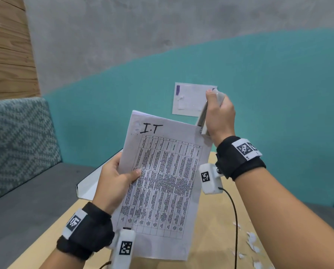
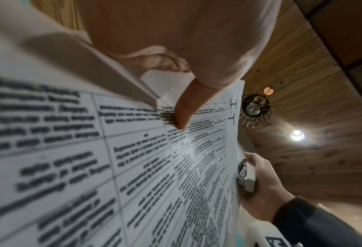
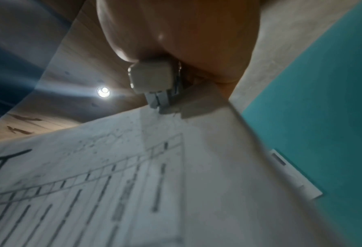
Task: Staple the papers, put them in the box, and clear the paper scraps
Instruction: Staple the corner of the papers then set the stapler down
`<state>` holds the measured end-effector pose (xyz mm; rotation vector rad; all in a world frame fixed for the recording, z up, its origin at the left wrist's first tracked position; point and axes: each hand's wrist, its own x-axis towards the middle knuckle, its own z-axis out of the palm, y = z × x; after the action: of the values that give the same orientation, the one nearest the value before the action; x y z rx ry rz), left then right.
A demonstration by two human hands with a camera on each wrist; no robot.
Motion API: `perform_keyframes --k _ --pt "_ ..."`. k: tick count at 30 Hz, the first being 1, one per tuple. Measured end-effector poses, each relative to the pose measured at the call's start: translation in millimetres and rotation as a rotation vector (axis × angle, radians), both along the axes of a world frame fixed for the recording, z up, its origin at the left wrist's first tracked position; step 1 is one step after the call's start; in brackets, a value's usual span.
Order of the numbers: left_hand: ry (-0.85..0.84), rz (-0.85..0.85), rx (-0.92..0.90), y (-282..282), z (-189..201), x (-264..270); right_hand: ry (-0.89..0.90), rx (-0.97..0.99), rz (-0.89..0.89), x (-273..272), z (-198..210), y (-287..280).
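A stack of printed papers (image 1: 162, 187) marked "I.T", with a table of text, is held upright in the air over the table. My left hand (image 1: 115, 179) grips its left edge, thumb (image 2: 184, 110) pressed on the front page. My right hand (image 1: 219, 113) grips a white stapler (image 1: 204, 118), whose mouth sits over the papers' top right corner (image 3: 165, 108). In the left wrist view the stapler (image 2: 246, 175) shows beside the page edge. Torn white paper scraps (image 1: 249, 239) lie on the tan table at the lower right.
A white box (image 1: 88, 183) lies partly hidden behind the papers at the table's far left edge (image 1: 45, 237). A grey bench with a patterned cushion (image 1: 20, 144) runs along the left. A white sheet (image 1: 189, 100) is stuck on the teal wall behind.
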<state>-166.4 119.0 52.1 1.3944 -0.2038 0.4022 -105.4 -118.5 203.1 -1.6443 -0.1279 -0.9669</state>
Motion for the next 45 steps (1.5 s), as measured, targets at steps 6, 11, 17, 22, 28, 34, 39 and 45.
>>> perform_keyframes --k 6,11,17,22,28,34,39,45 --pt "-0.013 -0.006 0.001 -3.2 6.8 -5.8 -0.021 -0.001 -0.033 -3.1 -1.6 -6.2" --pt "-0.024 -0.007 0.0 -5.1 8.9 -7.0 -0.059 0.053 -0.05 -3.3 -0.6 -7.8" --pt "-0.023 -0.008 0.015 -6.3 12.2 -9.3 -0.083 0.081 -0.038 -2.3 0.6 -10.7" --pt "-0.013 -0.007 0.033 -8.7 12.3 -10.0 -0.105 0.098 -0.019 -1.4 -0.4 -11.9" --pt "-0.007 0.002 0.036 -9.0 14.4 -9.5 -0.16 0.138 0.053 -4.3 3.9 -10.5" --pt "0.033 0.032 0.048 -5.8 11.6 -3.1 -0.002 0.25 0.117 8.8 4.2 -24.6" --pt "0.098 0.069 0.067 -0.7 3.0 3.6 0.228 0.517 0.192 28.0 -16.9 -53.4" --pt "0.109 0.099 0.117 2.7 -2.6 11.8 0.688 0.317 0.201 58.2 -89.7 -80.4"
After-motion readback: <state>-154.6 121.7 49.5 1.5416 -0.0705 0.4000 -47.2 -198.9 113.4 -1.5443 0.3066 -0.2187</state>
